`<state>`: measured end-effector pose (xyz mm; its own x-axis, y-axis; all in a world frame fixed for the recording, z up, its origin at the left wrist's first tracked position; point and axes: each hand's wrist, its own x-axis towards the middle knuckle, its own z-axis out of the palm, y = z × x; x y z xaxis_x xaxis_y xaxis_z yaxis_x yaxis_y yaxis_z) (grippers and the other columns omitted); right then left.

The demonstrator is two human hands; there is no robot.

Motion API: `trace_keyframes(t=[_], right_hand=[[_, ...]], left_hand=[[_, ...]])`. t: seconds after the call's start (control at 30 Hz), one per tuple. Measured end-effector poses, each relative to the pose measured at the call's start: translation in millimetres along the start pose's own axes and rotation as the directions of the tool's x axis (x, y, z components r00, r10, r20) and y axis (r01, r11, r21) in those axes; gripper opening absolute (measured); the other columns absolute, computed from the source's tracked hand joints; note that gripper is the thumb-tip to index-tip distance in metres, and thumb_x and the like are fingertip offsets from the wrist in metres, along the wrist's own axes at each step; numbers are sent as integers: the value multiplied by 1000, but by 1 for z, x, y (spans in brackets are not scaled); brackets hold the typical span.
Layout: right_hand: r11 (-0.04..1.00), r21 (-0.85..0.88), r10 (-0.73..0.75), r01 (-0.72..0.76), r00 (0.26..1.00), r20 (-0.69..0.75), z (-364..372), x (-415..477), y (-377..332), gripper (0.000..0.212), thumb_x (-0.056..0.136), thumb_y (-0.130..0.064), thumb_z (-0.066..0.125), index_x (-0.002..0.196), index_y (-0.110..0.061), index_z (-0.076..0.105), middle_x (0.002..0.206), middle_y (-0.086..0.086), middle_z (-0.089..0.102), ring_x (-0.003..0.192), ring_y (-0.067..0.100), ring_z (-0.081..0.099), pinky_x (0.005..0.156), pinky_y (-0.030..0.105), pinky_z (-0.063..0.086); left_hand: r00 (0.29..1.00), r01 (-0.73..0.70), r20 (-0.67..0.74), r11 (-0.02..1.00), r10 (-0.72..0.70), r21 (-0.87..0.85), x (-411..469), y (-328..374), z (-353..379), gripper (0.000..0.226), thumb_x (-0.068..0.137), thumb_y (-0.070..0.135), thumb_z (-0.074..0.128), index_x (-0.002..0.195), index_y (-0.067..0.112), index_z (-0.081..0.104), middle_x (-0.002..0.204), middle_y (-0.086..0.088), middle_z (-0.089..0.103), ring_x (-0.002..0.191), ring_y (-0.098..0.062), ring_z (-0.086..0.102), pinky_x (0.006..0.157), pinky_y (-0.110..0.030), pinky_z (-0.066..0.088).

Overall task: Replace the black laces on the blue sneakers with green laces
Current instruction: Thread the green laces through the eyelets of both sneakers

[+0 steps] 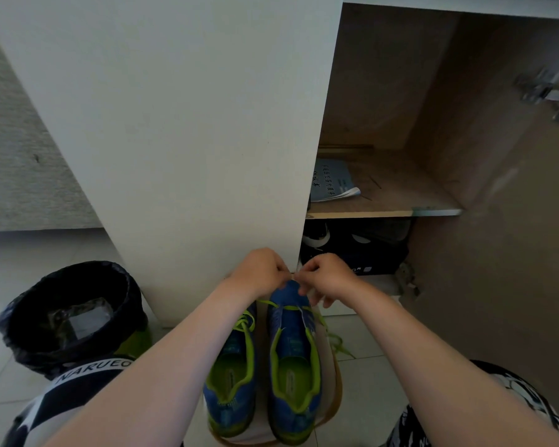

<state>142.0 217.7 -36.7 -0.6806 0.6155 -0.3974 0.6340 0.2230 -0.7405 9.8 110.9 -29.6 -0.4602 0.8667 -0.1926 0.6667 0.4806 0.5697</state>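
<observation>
Two blue sneakers are seen in the head view, set side by side on a low round support with a tan rim (338, 393) that stands on the tiled floor (368, 375). Their toes are pointed at the far edge of the support and their heels at its near edge. The left sneaker (231, 382) is already threaded with a green lace. On the right sneaker (294, 366) a green lace (286, 307) is passed across the lowest eyelets only, and one loose end is trailed onto the floor past the support's right edge.

Both hands are held just above the toe of the right sneaker. The fingers of the left hand (259, 272) are curled and pressed together in a pinch, and those of the right hand (326, 279) likewise. The two pinches meet, apparently on the green lace, though the strand held there is too small to be made out with certainty.

A white cabinet door (181, 140) is seen closed just beyond the toes. To its right the cabinet is open. A booklet (333, 182) is laid on its shelf (384, 211), and dark shoes (352, 243) are stored beneath. A bin lined with a black bag (71, 317) is placed on the floor to the left.
</observation>
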Motion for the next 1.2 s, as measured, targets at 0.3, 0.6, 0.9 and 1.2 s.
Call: trace_keyframes(t=[0.3,0.6,0.9,1.2], right_hand=[[927,-224,323,-302,944,63,18,-1,23,32,80,-27,82,87,0,66,87,17,75,62,26,71,60,36,61],[935,-131,342,-330,936,81,15,1,34,15,97,-9,60,101,3,67,78,12,66,61,22,65,55,32,57],[934,-74,356,-349,928,113,15,2,37,21,98,-13,59,110,2,67,82,11,66,61,20,64,52,29,53],[943,-76,330,-324,939,95,18,2,35,20,97,-20,63,98,-1,67,80,10,70,63,20,68,58,32,57]], left_hand=[[982,-65,188,985,34,159,-6,-10,33,27,95,20,58,80,2,73,71,-9,63,67,-14,55,63,-27,42],[988,-121,120,973,99,195,-3,-12,55,27,93,27,60,92,7,78,92,-9,73,85,-22,66,72,-30,50],[965,-257,139,896,220,362,1,-7,64,18,86,17,57,82,5,71,87,-11,64,85,-30,63,63,-35,45],[953,-302,141,850,267,432,5,-10,77,23,81,16,59,100,17,72,107,-10,64,95,-30,65,75,-41,57]])
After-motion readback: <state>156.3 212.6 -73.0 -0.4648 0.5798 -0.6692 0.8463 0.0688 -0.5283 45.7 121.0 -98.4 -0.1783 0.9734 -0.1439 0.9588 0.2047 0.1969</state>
